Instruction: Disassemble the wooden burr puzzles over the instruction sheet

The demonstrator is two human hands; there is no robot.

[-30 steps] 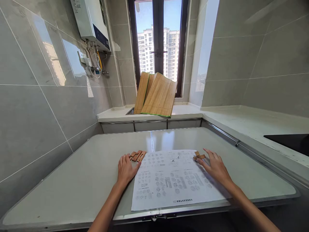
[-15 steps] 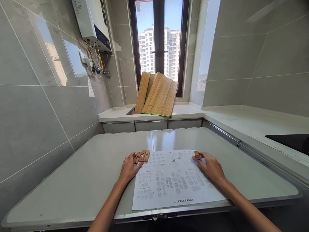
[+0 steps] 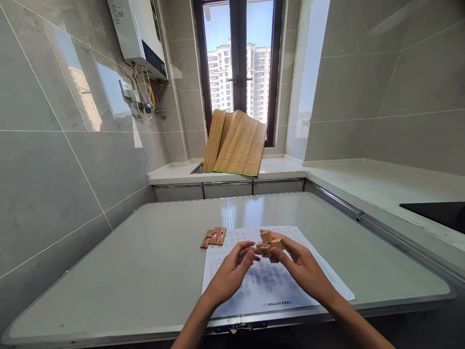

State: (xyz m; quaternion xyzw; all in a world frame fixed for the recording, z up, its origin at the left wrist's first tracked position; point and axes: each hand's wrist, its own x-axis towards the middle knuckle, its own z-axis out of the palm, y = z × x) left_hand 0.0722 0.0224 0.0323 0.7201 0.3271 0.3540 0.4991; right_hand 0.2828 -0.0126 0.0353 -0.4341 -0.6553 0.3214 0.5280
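The right hand's (image 3: 303,269) fingers (image 3: 286,244) are pinching a small wooden interlocking puzzle (image 3: 269,244), with the thumb lying underneath and the other fingers curling over its right side. The puzzle is hanging in the air, a cross of pale blocks with one end jutting upward, lifted clear of the paper and sitting between the two hands.

The left hand (image 3: 230,274) is reaching in from the other side. Its fingertips (image 3: 253,252) are lying close together and touching the puzzle's left edge; I cannot tell whether they are gripping it or only resting against it.

Both hands are hovering above a printed instruction sheet (image 3: 276,291), which is lying flat near the front edge of a pale grey table (image 3: 145,271). Several loose wooden puzzle pieces (image 3: 213,237) are lying side by side on the table, just beside the sheet's far left corner and apart from both hands.

Farther back, a folded bamboo mat (image 3: 238,143) is leaning against the window (image 3: 238,63) on a white counter (image 3: 363,179). A white water heater (image 3: 138,34) is hanging on the tiled wall at the left, and a black cooktop (image 3: 436,213) is showing at the right edge.
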